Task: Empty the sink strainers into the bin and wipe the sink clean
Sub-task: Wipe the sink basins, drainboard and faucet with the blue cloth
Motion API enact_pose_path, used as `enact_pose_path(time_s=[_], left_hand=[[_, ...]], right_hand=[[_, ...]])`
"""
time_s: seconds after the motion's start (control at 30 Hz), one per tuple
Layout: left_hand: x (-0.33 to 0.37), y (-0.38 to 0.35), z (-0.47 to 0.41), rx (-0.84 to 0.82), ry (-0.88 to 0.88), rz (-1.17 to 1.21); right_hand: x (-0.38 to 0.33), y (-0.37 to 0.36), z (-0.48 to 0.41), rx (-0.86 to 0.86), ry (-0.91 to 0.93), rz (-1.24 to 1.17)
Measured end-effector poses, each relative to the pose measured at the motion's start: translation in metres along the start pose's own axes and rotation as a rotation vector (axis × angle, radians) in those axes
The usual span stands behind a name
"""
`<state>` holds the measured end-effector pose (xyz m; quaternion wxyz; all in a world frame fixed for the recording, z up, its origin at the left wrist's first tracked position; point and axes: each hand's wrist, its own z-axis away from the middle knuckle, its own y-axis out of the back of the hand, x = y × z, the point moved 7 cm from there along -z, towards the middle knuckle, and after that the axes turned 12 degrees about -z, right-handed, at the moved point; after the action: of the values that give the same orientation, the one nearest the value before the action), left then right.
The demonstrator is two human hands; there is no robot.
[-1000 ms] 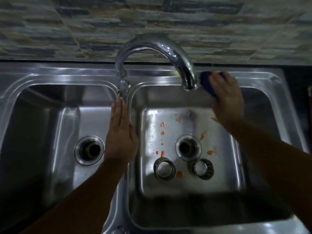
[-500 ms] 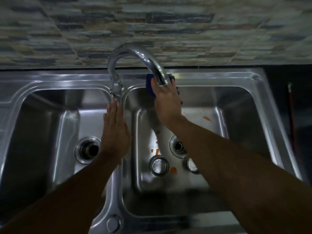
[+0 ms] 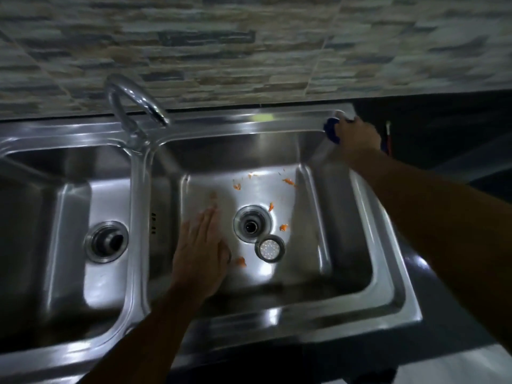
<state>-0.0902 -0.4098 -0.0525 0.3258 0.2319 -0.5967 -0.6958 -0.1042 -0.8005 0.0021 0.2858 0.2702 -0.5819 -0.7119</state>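
Sink strainer [image 3: 270, 249]: sat on right basin [image 3: 235, 151] floor, just beside the drain [image 3: 251, 227]
Left hand [image 3: 202, 253]: flat, fingers straight, together
Right hand [image 3: 357, 139]: curled round blue cloth [image 3: 331, 131], far rim corner

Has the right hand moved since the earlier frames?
Yes. The right hand, holding the blue cloth, went rightward from the faucet to the sink's back right corner.

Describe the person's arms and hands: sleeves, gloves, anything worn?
Left hand and right hand are bare, no gloves. The left forearm and right forearm are bare too, with no sleeve or cuff in view. No watch, bracelet or ring shows, though the frame is dim and blurred.
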Motion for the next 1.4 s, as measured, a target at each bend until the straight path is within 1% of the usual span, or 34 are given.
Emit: enact_pose_path(time_s=[0.1,0.2,0.27,0.33,0.47,0.53,0.6,0.67,0.7,0.77,0.9,1.07,1.17,1.2,1.33,1.4], left_hand=[[0.016,-0.007,0.03,-0.063,0.067,0.117],[0.037,-0.01,0.058,-0.09,0.062,0.147],[0.045,-0.01,0.073,-0.104,0.057,0.192],[0.049,-0.009,0.085,-0.115,0.059,0.298],[0.038,-0.005,0.099,-0.114,0.082,0.471],[0.028,0.001,0.106,-0.077,0.058,0.458],[0.013,0.005,0.114,-0.039,0.039,0.36],[-0.007,0.011,0.124,0.014,0.013,0.256],[-0.02,0.013,0.129,0.029,0.006,0.224],[-0.048,0.015,0.137,0.045,0.018,0.19],[-0.11,0.009,0.155,0.04,0.079,0.125],[-0.176,-0.008,0.182,-0.043,0.156,0.031],[-0.189,-0.012,0.188,-0.071,0.191,0.012],[-0.188,-0.013,0.188,-0.084,0.188,-0.008],[-0.19,-0.019,0.187,-0.138,0.172,-0.053],[-0.192,-0.024,0.186,-0.152,0.164,-0.034]], right_hand=[[0.014,-0.011,0.054,0.049,0.078,-0.09],[0.032,-0.022,0.126,0.112,0.162,-0.171],[0.05,-0.03,0.167,0.117,0.156,-0.221],[0.069,-0.042,0.206,0.08,0.142,-0.279],[0.091,-0.062,0.284,0.141,0.14,-0.345],[0.094,-0.071,0.309,0.173,0.079,-0.396],[0.091,-0.074,0.319,0.204,-0.018,-0.481],[0.078,-0.076,0.326,0.2,-0.094,-0.546],[0.066,-0.077,0.331,0.185,-0.112,-0.57],[0.033,-0.081,0.34,0.153,-0.093,-0.602],[-0.064,-0.091,0.359,0.104,0.04,-0.653],[-0.205,-0.107,0.388,0.046,0.322,-0.679],[-0.291,-0.116,0.399,0.048,0.549,-0.601],[-0.312,-0.118,0.398,0.056,0.583,-0.579],[-0.344,-0.126,0.36,0.033,0.482,-0.566],[-0.349,-0.124,0.329,0.019,0.483,-0.58]])
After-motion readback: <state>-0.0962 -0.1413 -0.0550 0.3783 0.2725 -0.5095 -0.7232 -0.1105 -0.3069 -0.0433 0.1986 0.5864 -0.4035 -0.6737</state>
